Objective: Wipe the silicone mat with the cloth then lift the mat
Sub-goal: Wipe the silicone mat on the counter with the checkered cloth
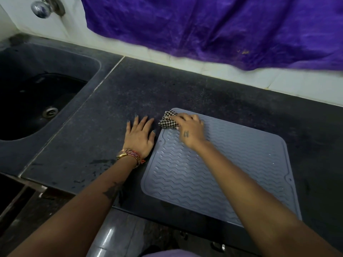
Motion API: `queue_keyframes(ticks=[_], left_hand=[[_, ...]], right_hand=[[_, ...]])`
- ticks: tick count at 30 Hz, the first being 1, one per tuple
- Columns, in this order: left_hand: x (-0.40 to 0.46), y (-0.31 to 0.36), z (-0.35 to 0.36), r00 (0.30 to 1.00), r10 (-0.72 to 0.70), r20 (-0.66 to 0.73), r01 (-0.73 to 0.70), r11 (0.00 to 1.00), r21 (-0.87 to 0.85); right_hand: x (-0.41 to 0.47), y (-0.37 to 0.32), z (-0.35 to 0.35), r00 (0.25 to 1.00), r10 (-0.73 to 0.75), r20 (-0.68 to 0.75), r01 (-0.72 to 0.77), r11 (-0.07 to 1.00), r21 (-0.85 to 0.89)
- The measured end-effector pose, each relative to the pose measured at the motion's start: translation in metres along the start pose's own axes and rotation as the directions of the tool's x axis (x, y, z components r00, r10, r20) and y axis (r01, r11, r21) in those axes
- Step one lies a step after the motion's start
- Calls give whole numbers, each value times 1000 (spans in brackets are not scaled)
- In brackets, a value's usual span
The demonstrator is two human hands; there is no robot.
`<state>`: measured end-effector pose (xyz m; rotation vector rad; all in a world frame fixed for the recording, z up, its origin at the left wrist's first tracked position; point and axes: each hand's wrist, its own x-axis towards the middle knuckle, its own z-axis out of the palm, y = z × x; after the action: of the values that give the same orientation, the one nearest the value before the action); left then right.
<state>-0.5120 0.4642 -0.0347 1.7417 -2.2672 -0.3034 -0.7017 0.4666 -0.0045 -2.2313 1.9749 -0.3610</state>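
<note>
Nearest us, on the dark tabletop (185, 89), lies the grey silicone mat (222, 173), flat, its near edge at the tabletop's front. Beside its left edge our left hand (139, 136) rests flat, fingers spread. At the mat's far left corner, our right hand (189, 128) presses the bunched checkered cloth (167, 120) down, fingers curled over it.

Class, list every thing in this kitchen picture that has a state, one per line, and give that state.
Silicone mat: lying flat on the counter, not yet lifted.
Cloth: bunched at the mat's far left corner, under the right hand.
Right hand: gripping the cloth on the mat.
Left hand: fingers spread flat on the counter, beside the mat.
Sink: holds no dishes.
</note>
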Motion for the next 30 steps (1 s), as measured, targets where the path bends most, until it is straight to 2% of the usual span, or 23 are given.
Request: queue_keyframes(ticks=[2,3,9,13,17,22,27,30], left_hand=[[-1,1,-1,1000,5,-8,-6,1000,-15],[-2,1,-1,1000,7,-13,-7,1000,-26],[-2,1,-3,1000,-1,-3,1,996,-86],[-4,1,-6,1000,10,-22,-13,993,-117],[-4,1,-6,999,11,-34,-16,987,-159],[-5,1,-6,998,22,-57,-33,983,-183],[-5,1,-6,998,25,-58,-36,980,-196],[-5,1,-6,998,22,-54,-32,981,-191]], right_hand=[[10,6,-14,996,10,89,-17,996,85],[9,6,-17,996,7,88,-18,992,122],[-56,-21,7,995,-60,-83,65,996,61],[-45,-16,-9,998,-55,32,49,984,169],[-85,-27,7,990,-133,-34,135,990,43],[-70,-31,-6,991,-102,89,98,994,50],[-97,-44,6,989,-141,46,141,990,10],[-85,-38,-3,984,-143,104,140,990,35]])
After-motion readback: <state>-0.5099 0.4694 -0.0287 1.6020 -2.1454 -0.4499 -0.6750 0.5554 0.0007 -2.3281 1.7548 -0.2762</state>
